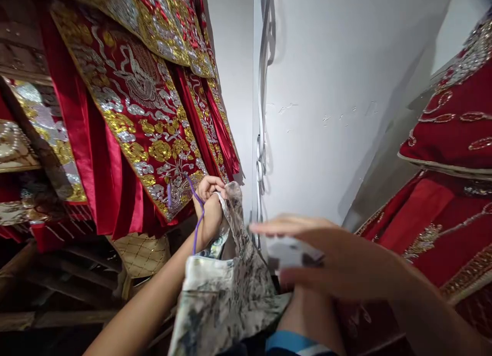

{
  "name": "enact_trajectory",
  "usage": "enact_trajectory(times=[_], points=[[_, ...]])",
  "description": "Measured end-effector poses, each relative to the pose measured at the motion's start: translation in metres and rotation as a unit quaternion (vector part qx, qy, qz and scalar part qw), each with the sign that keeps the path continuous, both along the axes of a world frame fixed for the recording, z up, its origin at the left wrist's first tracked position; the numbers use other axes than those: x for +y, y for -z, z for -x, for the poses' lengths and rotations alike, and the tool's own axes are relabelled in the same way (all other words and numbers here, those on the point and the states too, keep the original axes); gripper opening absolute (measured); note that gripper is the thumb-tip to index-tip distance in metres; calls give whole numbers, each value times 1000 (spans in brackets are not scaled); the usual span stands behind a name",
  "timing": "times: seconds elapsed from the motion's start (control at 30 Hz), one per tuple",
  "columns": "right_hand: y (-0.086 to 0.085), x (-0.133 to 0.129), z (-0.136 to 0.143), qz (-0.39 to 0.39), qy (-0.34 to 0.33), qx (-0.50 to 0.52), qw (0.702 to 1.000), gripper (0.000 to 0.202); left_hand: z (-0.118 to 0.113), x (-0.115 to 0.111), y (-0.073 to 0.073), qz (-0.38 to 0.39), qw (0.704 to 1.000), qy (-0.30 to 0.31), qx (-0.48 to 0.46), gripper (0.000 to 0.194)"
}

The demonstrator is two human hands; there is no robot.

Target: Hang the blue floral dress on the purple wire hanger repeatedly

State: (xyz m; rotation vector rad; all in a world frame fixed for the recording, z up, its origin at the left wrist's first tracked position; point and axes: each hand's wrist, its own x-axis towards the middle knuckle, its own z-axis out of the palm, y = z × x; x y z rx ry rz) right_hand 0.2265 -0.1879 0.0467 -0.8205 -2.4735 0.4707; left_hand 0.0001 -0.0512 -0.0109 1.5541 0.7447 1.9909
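Note:
My left hand is closed on the upper edge of a grey-white patterned cloth, pinching it between thumb and fingers. The cloth has a pale stitched band and drapes down over my lap. A purple cord runs across my left wrist and down to the band. To the right of the cloth, my right hand is smeared by motion, its fingers pointing left. A blurred white and dark patch shows between its thumb and fingers; I cannot tell whether the hand holds it.
Red garments with gold and silver embroidery hang close on the left. More red beaded garments hang on the right. A white wall with a loose pale strip stands ahead. Wooden bars lie low at left.

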Motion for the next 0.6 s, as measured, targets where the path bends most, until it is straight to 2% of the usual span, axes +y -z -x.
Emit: enact_trajectory(times=[0.1, 0.2, 0.27, 0.33, 0.47, 0.53, 0.6], points=[[32, 44, 3, -76, 109, 24, 991, 81, -12, -14, -11, 34, 991, 125, -29, 22], [70, 71, 16, -144, 130, 1, 981, 99, -21, -29, -19, 69, 973, 222, 8, 22], [91, 81, 23, -185, 130, -11, 974, 96, -25, -42, -22, 83, 964, 248, 38, 16], [107, 87, 24, -210, 154, 0, 966, 84, -27, -53, -22, 82, 957, 275, 50, 11], [123, 89, 5, -175, 178, 34, 968, 69, -26, -56, -24, 80, 944, 310, 74, 18], [124, 83, -12, -148, 184, 53, 970, 68, -23, -45, -25, 88, 943, 299, 112, 23], [124, 75, -31, -123, 222, 82, 964, 65, -19, -26, -22, 109, 930, 309, 164, 44]])
